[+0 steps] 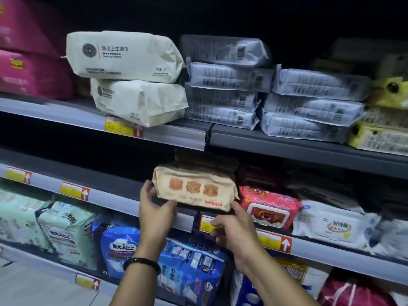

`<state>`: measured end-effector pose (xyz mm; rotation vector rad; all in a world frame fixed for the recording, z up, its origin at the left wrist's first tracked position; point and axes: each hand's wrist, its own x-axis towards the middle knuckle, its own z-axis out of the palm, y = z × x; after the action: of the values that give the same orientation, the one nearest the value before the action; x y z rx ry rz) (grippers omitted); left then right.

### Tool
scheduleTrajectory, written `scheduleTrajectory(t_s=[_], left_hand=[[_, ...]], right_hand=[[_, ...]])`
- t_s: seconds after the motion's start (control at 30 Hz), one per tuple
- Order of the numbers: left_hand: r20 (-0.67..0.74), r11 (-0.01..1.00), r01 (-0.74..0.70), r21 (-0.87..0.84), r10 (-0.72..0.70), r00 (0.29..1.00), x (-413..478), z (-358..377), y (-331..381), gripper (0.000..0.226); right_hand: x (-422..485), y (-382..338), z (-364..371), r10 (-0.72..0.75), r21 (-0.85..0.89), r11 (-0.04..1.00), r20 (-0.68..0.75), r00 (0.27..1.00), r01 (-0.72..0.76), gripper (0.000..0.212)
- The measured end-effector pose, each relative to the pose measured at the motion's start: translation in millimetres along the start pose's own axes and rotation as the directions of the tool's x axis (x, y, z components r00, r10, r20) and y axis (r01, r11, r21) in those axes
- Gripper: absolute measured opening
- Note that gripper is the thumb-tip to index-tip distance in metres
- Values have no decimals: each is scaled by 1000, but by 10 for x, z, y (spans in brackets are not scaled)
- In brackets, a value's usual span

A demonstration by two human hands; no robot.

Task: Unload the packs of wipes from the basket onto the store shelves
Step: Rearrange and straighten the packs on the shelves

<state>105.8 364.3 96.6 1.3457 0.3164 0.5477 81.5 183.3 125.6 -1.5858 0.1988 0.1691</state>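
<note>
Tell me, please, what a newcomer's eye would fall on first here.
The beige pack with three orange squares, mid-frame at the front edge of the middle shelf, draws the eye: the left hand holds its left end, the right hand touches its lower right corner. Above, two white packs sit stacked on the upper shelf.

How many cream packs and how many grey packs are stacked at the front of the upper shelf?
Cream wet-wipes packs: 2
Grey packs: 7 (a stack of 4 and a stack of 3)
Total: 9
The packs in the dark behind them cannot be counted.
</note>
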Motion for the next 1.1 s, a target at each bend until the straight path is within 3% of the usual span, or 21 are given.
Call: scheduleTrajectory(t_s=[0.13, 0.27, 0.37, 0.53, 0.63, 0.7, 0.83, 0.93, 0.97, 1.03, 1.1], left_hand=[[-81, 993, -101, -61, 96, 992, 88, -8, 90, 76], [-83, 987, -127, 102, 136, 987, 51, 2, 70, 62], [-77, 986, -57, 158, 70, 995, -2, 19, 74, 54], [-17, 980, -27, 196, 31, 999, -71, 14, -26, 47], [51, 996, -30, 89, 26, 998, -56, -11, -24, 53], [71, 997, 63, -34, -61, 996, -57, -71, -6, 52], [74, 976, 124, -178, -113, 991, -71, -156, 3, 77], [117, 930, 108, -351, -71, 991, -197, -129, 101, 52], [132, 910, 96, -403, -47, 990, -259, -107, 162, 53], [125, 876, 62, -479, -2, 992, -349, -61, 255, 69], [104, 804, 144, -577, -102, 989, -447, 19, 290, 95]], right_hand=[[-24, -150, -84, -139, -70, 988, -3, 990, 138, 69], [-16, -113, -78, -136, -74, 988, 14, 991, 137, 77], [-23, -1, -41, -129, -105, 986, 23, 991, 131, 86], [-43, 106, 118, 24, -29, 999, 66, 998, -22, 44], [-43, 90, 126, 37, 32, 999, 79, 996, -40, 55], [-66, 88, 144, 37, 80, 996, 144, 989, -49, 65], [-205, 132, 240, -103, 111, 990, 112, 988, 91, 80], [-306, 181, 257, -159, 223, 963, 16, 987, 152, 84], [-332, 193, 248, -169, 249, 954, -15, 985, 167, 87], [-390, 164, 205, -165, 342, 923, -68, 984, 178, 89], [-429, 84, 130, -156, 427, 884, -108, 982, 188, 87]])
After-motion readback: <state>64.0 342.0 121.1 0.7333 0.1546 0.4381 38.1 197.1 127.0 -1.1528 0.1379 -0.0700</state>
